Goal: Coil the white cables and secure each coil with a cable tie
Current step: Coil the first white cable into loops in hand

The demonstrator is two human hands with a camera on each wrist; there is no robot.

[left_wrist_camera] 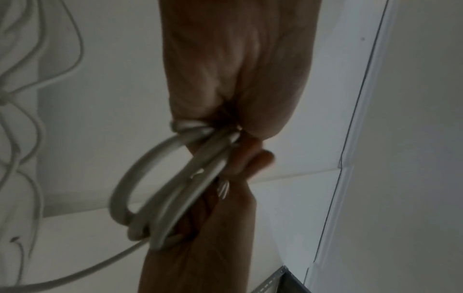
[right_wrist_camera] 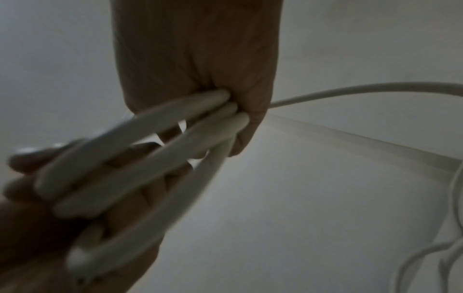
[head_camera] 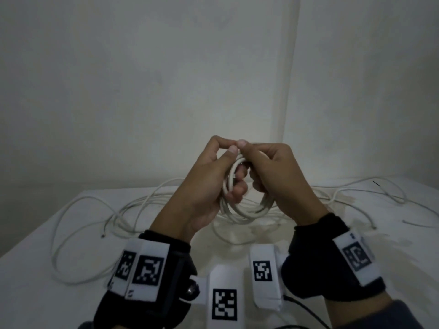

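Both hands, left hand (head_camera: 209, 179) and right hand (head_camera: 275, 172), grip 1 white cable coil (head_camera: 240, 207) between them, above the worktop (head_camera: 35, 257).

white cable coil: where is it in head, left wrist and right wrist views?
Head: coil at centre, gripped by left hand and right hand.
Left wrist: centre-left, loops below the palm.
Right wrist: lower left, three strands.
Shared landmark: loose cables on the table.

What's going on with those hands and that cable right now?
Left hand and right hand both grip the coiled white cable, held above the table. No tie visible on it. Loose cables sprawl underneath.
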